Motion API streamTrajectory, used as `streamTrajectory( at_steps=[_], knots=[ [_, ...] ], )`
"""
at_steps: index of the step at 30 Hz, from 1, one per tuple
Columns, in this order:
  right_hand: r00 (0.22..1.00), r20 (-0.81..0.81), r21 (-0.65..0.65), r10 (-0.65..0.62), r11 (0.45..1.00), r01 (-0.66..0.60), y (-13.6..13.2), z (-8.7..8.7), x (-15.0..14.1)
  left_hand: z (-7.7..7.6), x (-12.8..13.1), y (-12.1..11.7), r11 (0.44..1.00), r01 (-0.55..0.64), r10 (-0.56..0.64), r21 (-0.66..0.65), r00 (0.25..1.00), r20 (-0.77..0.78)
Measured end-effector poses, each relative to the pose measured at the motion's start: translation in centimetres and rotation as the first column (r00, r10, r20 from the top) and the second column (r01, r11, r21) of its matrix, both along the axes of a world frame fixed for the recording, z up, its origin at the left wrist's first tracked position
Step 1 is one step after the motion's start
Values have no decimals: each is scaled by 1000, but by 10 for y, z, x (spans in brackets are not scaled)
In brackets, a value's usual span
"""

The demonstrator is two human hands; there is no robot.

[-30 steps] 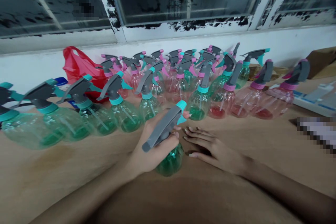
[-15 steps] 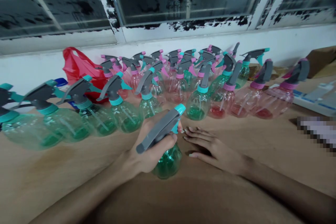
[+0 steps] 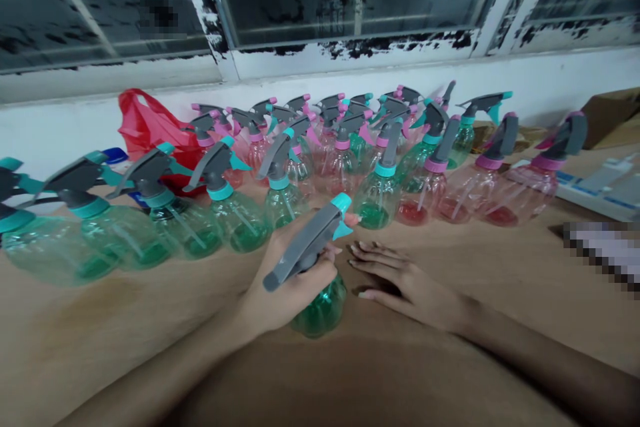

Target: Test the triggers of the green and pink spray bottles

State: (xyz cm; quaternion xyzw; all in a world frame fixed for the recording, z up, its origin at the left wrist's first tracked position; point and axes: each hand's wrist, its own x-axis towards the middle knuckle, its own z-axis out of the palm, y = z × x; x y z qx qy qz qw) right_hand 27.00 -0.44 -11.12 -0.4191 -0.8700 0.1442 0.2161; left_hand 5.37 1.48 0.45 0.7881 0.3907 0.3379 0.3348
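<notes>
My left hand point(image 3: 285, 280) is wrapped round the neck of a green spray bottle point(image 3: 320, 303) with a grey trigger head and teal nozzle point(image 3: 310, 240). The bottle stands on the brown table point(image 3: 150, 320) in front of me, and one finger reaches the trigger near the nozzle. My right hand point(image 3: 400, 277) lies flat on the table just right of the bottle, fingers stretched out, holding nothing.
Several green spray bottles point(image 3: 230, 210) stand in a row at the left, and several pink ones point(image 3: 500, 193) at the back and right. A red plastic bag point(image 3: 145, 123) lies against the white wall. A flat box point(image 3: 600, 190) sits at the far right.
The bottle in my left hand has shifted slightly left and tilted a little; my finger has moved on the trigger. My right hand has stayed flat in place.
</notes>
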Motion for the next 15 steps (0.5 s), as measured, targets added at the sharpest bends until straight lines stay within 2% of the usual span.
streamTrajectory(
  at_steps=[15],
  knots=[
    [1000,9,16,-2,1000,2,0,-1,0,-2,-2,1,1000,4,-3,9,1000,-12]
  ],
)
